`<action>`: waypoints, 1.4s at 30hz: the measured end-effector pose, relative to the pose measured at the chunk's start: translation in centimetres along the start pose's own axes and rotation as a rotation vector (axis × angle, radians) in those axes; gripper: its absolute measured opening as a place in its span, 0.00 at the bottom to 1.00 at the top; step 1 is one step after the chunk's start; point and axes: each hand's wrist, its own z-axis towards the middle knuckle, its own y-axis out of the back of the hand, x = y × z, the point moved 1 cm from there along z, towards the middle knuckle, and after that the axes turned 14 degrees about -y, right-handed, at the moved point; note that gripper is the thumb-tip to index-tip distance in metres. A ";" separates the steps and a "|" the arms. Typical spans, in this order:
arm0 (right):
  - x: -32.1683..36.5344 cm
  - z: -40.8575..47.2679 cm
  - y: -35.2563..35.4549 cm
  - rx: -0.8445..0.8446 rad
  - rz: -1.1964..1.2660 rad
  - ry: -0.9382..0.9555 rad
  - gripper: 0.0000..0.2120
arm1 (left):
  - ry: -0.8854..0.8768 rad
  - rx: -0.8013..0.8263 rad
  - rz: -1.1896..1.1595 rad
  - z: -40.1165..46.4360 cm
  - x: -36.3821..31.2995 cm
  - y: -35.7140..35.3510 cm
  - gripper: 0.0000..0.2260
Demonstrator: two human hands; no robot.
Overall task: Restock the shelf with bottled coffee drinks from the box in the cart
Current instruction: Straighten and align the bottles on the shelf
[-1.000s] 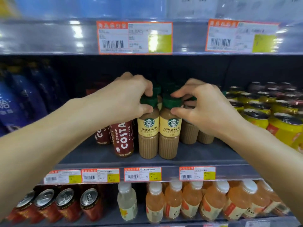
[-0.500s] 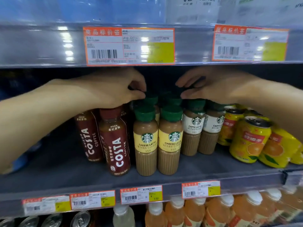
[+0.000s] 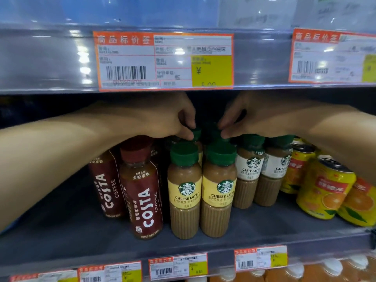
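Two Cheese Latte bottles, the left (image 3: pixel 184 192) and the right (image 3: pixel 218 190), stand upright side by side at the front of the grey shelf (image 3: pixel 81 231). More green-capped bottles stand behind them. My left hand (image 3: pixel 162 119) reaches in over the front row and pinches the green cap of a rear bottle (image 3: pixel 196 132). My right hand (image 3: pixel 254 117) mirrors it, its fingertips pinching the cap of the neighbouring rear bottle (image 3: pixel 213 135). The bodies of both rear bottles are hidden. No box or cart is in view.
Dark red Costa bottles (image 3: pixel 142 192) stand left of the lattes, Caffe Latte bottles (image 3: pixel 249 171) to the right, then yellow orange-drink cans (image 3: pixel 325 188). The upper shelf edge with price tags (image 3: pixel 162 60) hangs low over my hands. Orange drink bottles (image 3: pixel 335 269) fill the shelf below.
Both hands left the caps of the two front Cheese Latte bottles and moved deeper onto the row behind. The view came closer to the shelf.
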 end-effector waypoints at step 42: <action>-0.4 5.2 -0.7 0.019 0.005 -0.037 0.17 | 0.078 0.013 -0.028 1.3 4.4 0.6 0.12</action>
